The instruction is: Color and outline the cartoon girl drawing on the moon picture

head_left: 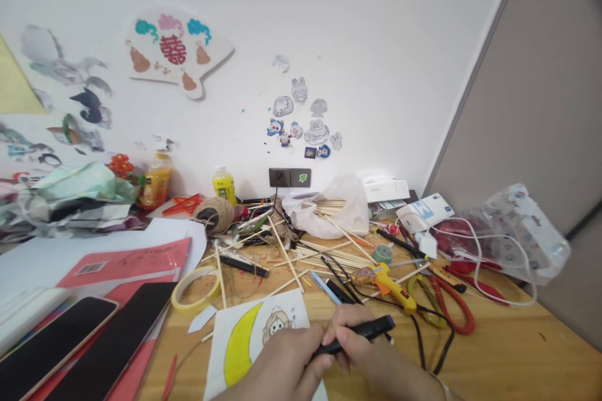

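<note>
A black marker (375,328) with a blue tip at its upper end lies slantwise across both hands. My right hand (364,344) is closed round its middle, thumb along the top. My left hand (292,354) pinches the lower end, close against the right fingers. Beneath the left hand is a sheet of white paper (217,366) with a yellow crescent moon (239,344) and a small cartoon figure (276,322) drawn on it. The hands cover part of the figure and the sheet's lower right.
A yellow glue gun (392,288) and red-handled scissors (454,307) lie right of the hands. Left are a tape roll (177,296) and a phone (61,344). Wooden sticks (286,254), pens and a twine ball (217,214) crowd the back by the wall.
</note>
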### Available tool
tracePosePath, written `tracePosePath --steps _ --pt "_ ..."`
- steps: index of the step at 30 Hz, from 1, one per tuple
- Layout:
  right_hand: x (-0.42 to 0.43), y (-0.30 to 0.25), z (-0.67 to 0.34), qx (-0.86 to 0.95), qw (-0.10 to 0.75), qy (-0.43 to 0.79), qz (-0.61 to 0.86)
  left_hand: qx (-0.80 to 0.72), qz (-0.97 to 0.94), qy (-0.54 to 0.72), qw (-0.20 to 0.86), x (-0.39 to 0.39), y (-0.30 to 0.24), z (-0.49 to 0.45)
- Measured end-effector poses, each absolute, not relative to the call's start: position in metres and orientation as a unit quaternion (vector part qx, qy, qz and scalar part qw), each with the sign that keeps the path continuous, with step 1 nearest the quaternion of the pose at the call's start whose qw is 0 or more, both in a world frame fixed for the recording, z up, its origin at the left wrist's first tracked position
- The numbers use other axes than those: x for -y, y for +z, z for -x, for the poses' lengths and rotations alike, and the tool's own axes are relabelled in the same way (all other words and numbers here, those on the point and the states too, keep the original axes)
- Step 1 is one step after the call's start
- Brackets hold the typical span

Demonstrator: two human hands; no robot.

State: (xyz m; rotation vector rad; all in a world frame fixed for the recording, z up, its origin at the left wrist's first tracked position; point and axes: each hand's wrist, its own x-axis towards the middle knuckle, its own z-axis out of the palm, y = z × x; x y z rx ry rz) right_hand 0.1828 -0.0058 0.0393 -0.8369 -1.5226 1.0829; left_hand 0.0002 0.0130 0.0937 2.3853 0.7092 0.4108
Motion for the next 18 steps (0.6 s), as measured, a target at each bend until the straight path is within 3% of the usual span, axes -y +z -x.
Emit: tracePosePath --steps 5,9,11,14,16,18 --pt "0.010 0.047 -0.181 0.676 0.514 0.417 0.325 -0.244 -0.907 0.149 0.309 -0.014 0.110 0.003" --pt "0.007 0.056 -0.184 0.754 0.502 0.256 0.336 -0.269 -0.929 0.110 0.227 -0.035 0.116 0.009" --pt "0.004 0.059 -0.185 0.800 0.480 0.155 0.327 -0.303 -0.913 0.175 0.210 -0.049 0.112 0.013" --pt "-0.002 0.058 -0.182 0.814 0.459 0.027 0.356 -0.403 -0.794 0.303 0.339 -0.063 0.099 0.015" --pt "-0.006 0.054 -0.176 0.823 0.423 -0.034 0.379 -0.418 -0.698 0.259 0.521 -0.063 0.090 0.013" --pt "-0.008 0.052 -0.170 0.851 0.365 -0.075 0.370 -0.397 -0.639 0.257 0.607 -0.057 0.083 0.007"
